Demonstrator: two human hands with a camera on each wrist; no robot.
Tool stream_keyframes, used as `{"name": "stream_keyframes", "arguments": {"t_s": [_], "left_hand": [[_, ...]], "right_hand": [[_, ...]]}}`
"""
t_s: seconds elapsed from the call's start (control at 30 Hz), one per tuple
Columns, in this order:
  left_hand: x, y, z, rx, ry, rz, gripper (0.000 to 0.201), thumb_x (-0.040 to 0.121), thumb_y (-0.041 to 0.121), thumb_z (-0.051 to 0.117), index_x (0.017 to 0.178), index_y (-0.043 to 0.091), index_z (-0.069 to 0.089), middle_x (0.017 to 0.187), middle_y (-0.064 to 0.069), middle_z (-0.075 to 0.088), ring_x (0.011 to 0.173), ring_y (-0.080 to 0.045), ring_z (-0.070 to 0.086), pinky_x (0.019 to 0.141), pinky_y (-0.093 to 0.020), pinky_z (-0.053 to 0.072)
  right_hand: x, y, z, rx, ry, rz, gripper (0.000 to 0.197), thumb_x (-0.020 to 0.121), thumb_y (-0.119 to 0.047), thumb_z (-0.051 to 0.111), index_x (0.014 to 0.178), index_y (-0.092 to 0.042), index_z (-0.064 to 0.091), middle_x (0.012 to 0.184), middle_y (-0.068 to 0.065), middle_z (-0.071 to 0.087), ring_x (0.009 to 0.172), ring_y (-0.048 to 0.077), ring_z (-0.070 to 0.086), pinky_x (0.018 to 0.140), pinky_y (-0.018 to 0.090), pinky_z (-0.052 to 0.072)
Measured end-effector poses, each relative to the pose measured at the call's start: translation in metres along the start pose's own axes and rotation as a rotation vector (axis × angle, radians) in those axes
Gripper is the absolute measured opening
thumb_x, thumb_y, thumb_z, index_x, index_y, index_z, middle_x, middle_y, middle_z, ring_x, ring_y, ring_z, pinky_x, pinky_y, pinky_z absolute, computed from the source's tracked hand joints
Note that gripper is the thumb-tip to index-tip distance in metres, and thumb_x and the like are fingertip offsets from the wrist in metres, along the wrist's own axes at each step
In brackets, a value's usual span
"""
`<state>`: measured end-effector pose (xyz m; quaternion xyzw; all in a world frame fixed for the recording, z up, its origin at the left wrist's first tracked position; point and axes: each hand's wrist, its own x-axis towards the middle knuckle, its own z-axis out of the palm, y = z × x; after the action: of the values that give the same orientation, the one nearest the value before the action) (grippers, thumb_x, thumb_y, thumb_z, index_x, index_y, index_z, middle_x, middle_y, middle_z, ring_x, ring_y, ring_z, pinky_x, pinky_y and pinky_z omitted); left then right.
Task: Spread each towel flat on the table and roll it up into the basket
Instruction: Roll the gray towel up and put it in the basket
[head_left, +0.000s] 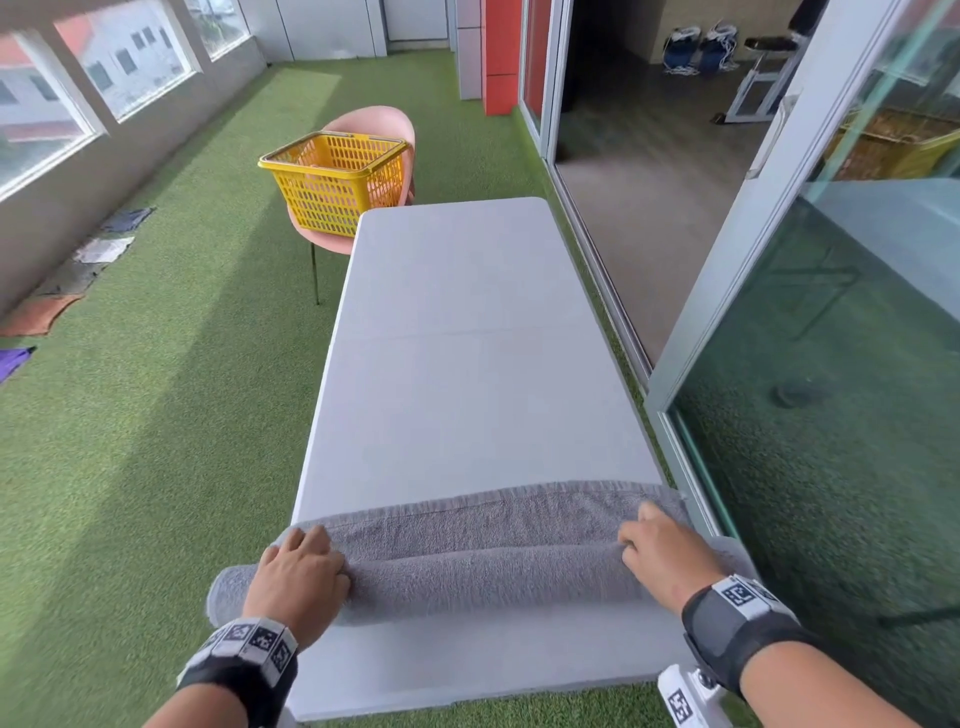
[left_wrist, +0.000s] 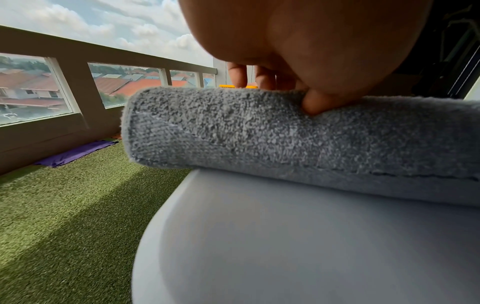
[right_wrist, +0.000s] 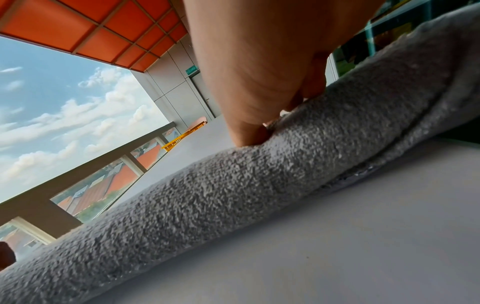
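A grey towel (head_left: 483, 571) lies across the near end of the grey table (head_left: 467, 338), mostly rolled, with a flat strip left beyond the roll. My left hand (head_left: 301, 566) grips the roll near its left end, which overhangs the table edge. In the left wrist view the left hand (left_wrist: 285, 92) has its thumb pressed into the towel (left_wrist: 259, 133) and its fingers over the far side. My right hand (head_left: 660, 551) holds the roll's right end, thumb dug into the towel (right_wrist: 233, 195). The yellow basket (head_left: 332, 182) stands on a pink chair (head_left: 374, 124) past the table's far left corner.
Several cloths (head_left: 93, 249) lie on the artificial grass along the left wall, including a purple one (left_wrist: 75, 153). A glass sliding door (head_left: 779, 260) and its frame run close along the table's right side. Green turf stretches to the left of the table.
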<state>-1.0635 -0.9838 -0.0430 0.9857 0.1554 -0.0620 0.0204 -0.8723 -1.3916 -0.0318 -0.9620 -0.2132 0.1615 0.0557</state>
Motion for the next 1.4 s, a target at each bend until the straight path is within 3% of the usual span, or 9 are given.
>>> {"name": "stream_keyframes", "arguments": {"t_s": [0.2, 0.33, 0.43, 0.7, 0.83, 1.0, 1.13, 1.23, 1.4], "left_hand": [[0.003, -0.002, 0.007, -0.22, 0.176, 0.016, 0.015, 0.087, 0.01, 0.066, 0.099, 0.019, 0.065, 0.091, 0.002, 0.059, 0.085, -0.023, 0.059, 0.067, -0.037, 0.056], [-0.002, -0.006, 0.008, -0.222, 0.173, 0.093, 0.023, 0.082, 0.028, 0.05, 0.099, 0.021, 0.064, 0.097, 0.006, 0.058, 0.094, -0.019, 0.054, 0.078, -0.037, 0.054], [-0.006, -0.015, 0.008, -0.085, 0.059, 0.1, 0.047, 0.067, 0.042, 0.061, 0.111, 0.027, 0.067, 0.108, 0.012, 0.064, 0.107, -0.019, 0.058, 0.093, -0.04, 0.048], [0.003, -0.016, 0.003, -0.022, 0.04, 0.084, 0.011, 0.072, 0.04, 0.056, 0.072, 0.032, 0.064, 0.087, 0.015, 0.054, 0.092, -0.016, 0.05, 0.091, -0.038, 0.045], [0.012, -0.014, -0.002, 0.024, 0.041, 0.021, 0.009, 0.084, 0.037, 0.059, 0.083, 0.033, 0.066, 0.093, 0.009, 0.047, 0.091, -0.016, 0.044, 0.078, -0.036, 0.043], [0.017, -0.016, -0.001, -0.174, 0.143, -0.026, 0.02, 0.086, 0.013, 0.069, 0.1, 0.024, 0.061, 0.085, 0.003, 0.05, 0.071, -0.02, 0.054, 0.058, -0.036, 0.05], [0.016, -0.022, -0.001, -0.181, 0.187, 0.024, 0.022, 0.081, 0.014, 0.064, 0.102, 0.021, 0.062, 0.1, 0.003, 0.057, 0.09, -0.023, 0.056, 0.076, -0.043, 0.054], [0.014, -0.035, 0.002, -0.039, 0.022, -0.022, 0.055, 0.072, 0.034, 0.066, 0.127, 0.032, 0.059, 0.133, 0.005, 0.058, 0.126, -0.027, 0.05, 0.104, -0.051, 0.039], [0.018, -0.035, 0.002, 0.037, -0.035, -0.048, 0.052, 0.081, 0.044, 0.068, 0.131, 0.041, 0.053, 0.118, 0.012, 0.065, 0.114, -0.019, 0.054, 0.097, -0.046, 0.041]], "right_hand": [[0.0, -0.005, -0.001, 0.022, 0.098, -0.052, 0.005, 0.092, -0.019, 0.049, 0.095, -0.023, 0.05, 0.102, -0.003, 0.047, 0.086, 0.02, 0.051, 0.074, 0.036, 0.047], [-0.008, -0.001, -0.001, 0.052, 0.033, -0.117, 0.03, 0.084, -0.026, 0.056, 0.113, -0.027, 0.051, 0.117, -0.01, 0.048, 0.115, 0.012, 0.042, 0.097, 0.029, 0.039], [-0.011, 0.005, 0.001, -0.072, -0.026, -0.122, 0.047, 0.081, -0.03, 0.06, 0.127, -0.031, 0.049, 0.127, -0.013, 0.049, 0.126, 0.013, 0.04, 0.105, 0.03, 0.036], [0.008, -0.002, -0.005, -0.14, -0.084, -0.074, 0.029, 0.082, -0.041, 0.049, 0.09, -0.022, 0.068, 0.102, -0.009, 0.058, 0.108, 0.017, 0.042, 0.096, 0.037, 0.038], [0.015, -0.007, -0.004, -0.086, -0.002, 0.017, 0.026, 0.09, -0.032, 0.046, 0.08, -0.022, 0.068, 0.101, -0.002, 0.049, 0.102, 0.021, 0.05, 0.087, 0.037, 0.048], [0.021, -0.007, -0.003, -0.009, 0.107, 0.044, 0.012, 0.093, -0.017, 0.048, 0.098, -0.018, 0.059, 0.102, 0.002, 0.048, 0.088, 0.026, 0.058, 0.074, 0.039, 0.048], [0.019, 0.004, 0.001, 0.019, 0.116, -0.063, 0.02, 0.08, -0.018, 0.053, 0.099, -0.025, 0.056, 0.105, -0.008, 0.055, 0.11, 0.02, 0.048, 0.094, 0.035, 0.044], [0.012, 0.017, 0.001, -0.095, 0.042, -0.071, 0.048, 0.074, -0.038, 0.055, 0.122, -0.033, 0.058, 0.123, -0.015, 0.057, 0.125, 0.013, 0.045, 0.107, 0.036, 0.037], [0.014, 0.014, 0.004, -0.146, -0.063, -0.034, 0.05, 0.09, -0.04, 0.045, 0.139, -0.032, 0.044, 0.134, -0.006, 0.057, 0.125, 0.02, 0.051, 0.101, 0.039, 0.043]]}}
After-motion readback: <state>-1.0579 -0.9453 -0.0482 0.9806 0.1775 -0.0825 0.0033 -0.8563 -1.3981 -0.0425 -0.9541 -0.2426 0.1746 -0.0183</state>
